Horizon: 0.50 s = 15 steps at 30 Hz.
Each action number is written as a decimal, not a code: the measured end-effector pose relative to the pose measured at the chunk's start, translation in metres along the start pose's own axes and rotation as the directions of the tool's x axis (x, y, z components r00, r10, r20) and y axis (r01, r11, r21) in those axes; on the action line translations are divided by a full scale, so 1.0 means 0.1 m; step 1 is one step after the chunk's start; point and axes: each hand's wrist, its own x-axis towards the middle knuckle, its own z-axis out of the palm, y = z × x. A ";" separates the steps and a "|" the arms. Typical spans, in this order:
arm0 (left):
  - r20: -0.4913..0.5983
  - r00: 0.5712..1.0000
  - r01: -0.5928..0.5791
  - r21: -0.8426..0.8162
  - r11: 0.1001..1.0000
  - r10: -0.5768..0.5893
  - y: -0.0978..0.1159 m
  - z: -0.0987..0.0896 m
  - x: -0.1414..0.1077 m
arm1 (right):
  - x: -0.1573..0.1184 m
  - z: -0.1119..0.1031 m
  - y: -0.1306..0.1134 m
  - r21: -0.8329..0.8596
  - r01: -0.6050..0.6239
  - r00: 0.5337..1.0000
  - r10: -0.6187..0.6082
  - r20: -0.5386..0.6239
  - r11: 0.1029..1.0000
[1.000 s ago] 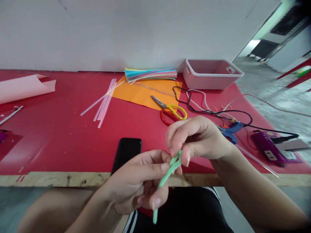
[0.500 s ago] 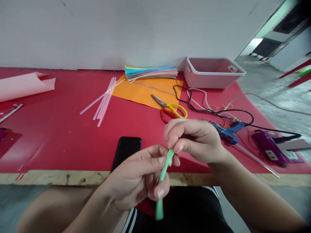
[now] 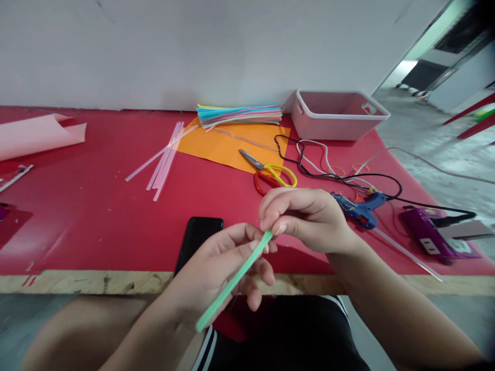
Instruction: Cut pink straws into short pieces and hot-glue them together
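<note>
Right hand [image 3: 305, 219]: grip closed in pinch, thumb and fingers on upper end of green fuzzy stick [image 3: 233, 283]. Left hand [image 3: 228, 263]: fingers partly curled, stick across thumb; cannot tell whether grip has hold. Stick slants down over near edge of desk [image 3: 112, 226]. Black phone [image 3: 198, 234] just beyond left hand.

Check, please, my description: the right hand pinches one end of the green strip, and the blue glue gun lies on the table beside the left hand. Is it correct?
Not quite: the head view shows the blue glue gun beside the right hand, not the left hand. The right hand does pinch one end of the green strip.
</note>
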 end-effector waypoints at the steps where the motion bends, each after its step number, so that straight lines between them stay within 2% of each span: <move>1: -0.017 1.000 -0.017 -0.004 1.000 0.017 0.01 -0.01 0.00 | -0.01 0.00 0.01 0.033 -0.024 0.999 0.025 -0.021 0.999; 4: -0.045 0.998 -0.050 -0.011 0.999 0.049 0.03 -0.02 -0.01 | -0.03 -0.01 0.06 0.164 -0.104 0.992 0.115 -0.057 0.981; 7: -0.042 0.997 -0.060 -0.020 0.998 0.059 0.03 -0.02 -0.02 | -0.02 0.02 0.10 0.252 -0.084 0.993 0.103 -0.060 0.964; 10: -0.059 0.997 -0.053 -0.038 0.998 0.050 0.03 0.00 0.00 | -0.01 0.08 0.13 0.287 -0.062 0.996 0.075 -0.037 0.956; 15: -0.087 0.996 -0.023 -0.067 0.997 0.018 0.02 0.00 0.04 | -0.02 0.15 0.16 0.263 -0.150 0.987 0.161 -0.022 0.953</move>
